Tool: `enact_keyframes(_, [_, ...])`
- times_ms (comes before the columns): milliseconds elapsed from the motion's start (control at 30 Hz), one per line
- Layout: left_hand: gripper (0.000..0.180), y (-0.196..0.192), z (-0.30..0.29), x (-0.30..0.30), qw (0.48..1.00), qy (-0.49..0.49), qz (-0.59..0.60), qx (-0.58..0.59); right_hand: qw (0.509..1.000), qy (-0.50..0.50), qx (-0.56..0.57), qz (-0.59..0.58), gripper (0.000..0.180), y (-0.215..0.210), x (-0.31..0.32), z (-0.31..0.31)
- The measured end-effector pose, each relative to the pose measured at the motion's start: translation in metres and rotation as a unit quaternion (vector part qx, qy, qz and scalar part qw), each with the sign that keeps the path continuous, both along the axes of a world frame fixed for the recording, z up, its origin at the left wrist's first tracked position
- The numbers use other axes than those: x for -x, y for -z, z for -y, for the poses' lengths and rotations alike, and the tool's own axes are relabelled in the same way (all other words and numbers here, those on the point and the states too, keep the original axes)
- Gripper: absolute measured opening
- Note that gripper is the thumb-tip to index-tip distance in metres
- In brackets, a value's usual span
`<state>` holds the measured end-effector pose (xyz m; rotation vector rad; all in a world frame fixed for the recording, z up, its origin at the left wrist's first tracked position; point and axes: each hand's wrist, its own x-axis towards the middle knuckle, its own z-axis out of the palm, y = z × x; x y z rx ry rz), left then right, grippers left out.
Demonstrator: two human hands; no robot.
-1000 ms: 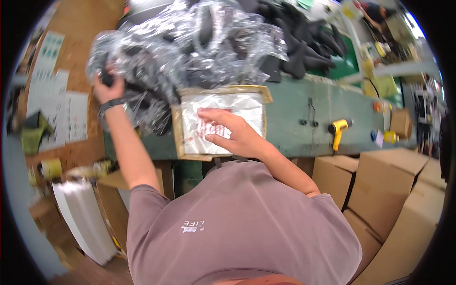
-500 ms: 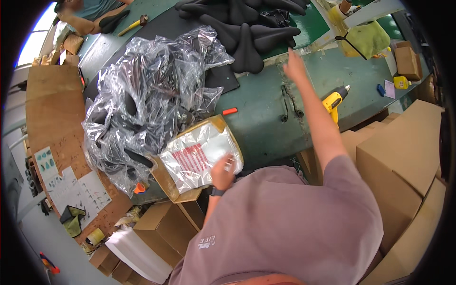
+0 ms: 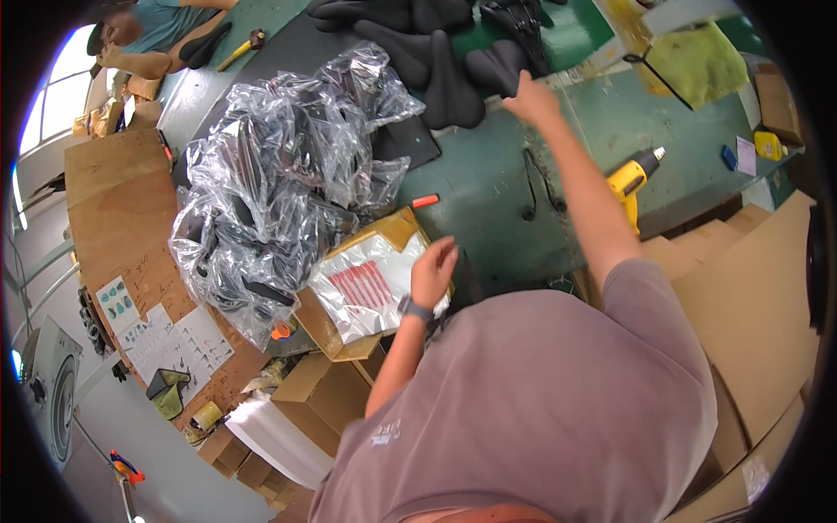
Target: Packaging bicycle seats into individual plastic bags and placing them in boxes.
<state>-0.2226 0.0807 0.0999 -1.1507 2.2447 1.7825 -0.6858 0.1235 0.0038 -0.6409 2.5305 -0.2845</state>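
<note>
Here a green bench (image 3: pixel 488 200) runs across a workshop, carrying a heap of clear plastic bags (image 3: pixel 279 183), black bicycle saddles (image 3: pixel 445 78), a yellow drill (image 3: pixel 632 179) and an open cardboard box (image 3: pixel 349 336) at its near edge, with brown cartons stacked on the floor to the right. The left hand (image 3: pixel 433 272) hovers loosely open, gripping nothing, just over the white bag with red print (image 3: pixel 370 292) lying in that box. The right hand (image 3: pixel 530 98) stretches far across, fingers spread and empty, touching the nearest saddle at the bench's far side.
</note>
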Motion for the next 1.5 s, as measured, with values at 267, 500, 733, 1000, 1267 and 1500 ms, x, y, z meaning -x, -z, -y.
enact_keyframes(267, [0.077, 0.073, -0.028, 0.061, 0.78, -0.27, -0.039, -0.563, 0.97, 0.015, 0.227, 0.089, 0.079, -0.045, -0.278, -0.157])
enact_keyframes(500, [0.069, 0.097, -0.08, -0.042, 0.747, -0.278, 0.043, -0.603, 0.965, 0.011, 0.111, -0.236, 0.086, 0.018, -0.264, -0.188])
enact_keyframes(733, [0.069, 0.102, -0.115, -0.065, 0.679, -0.309, 0.01, -0.665, 0.997, 0.017, -0.075, 0.005, 0.09, -0.013, -0.237, -0.146])
enact_keyframes(1000, [0.065, 0.108, -0.153, -0.057, 0.72, -0.373, 0.006, -0.585, 0.989, -0.088, -0.078, 0.094, 0.077, -0.15, -0.371, -0.124])
enact_keyframes(1267, [0.069, 0.124, -0.158, -0.056, 0.71, -0.369, 0.001, -0.6, 0.967, -0.173, -0.17, 0.077, 0.063, -0.12, -0.37, -0.073])
enact_keyframes(1500, [0.066, 0.12, -0.153, -0.05, 0.722, -0.354, -0.004, -0.595, 0.975, -0.157, -0.139, 0.072, 0.068, -0.064, -0.333, -0.037])
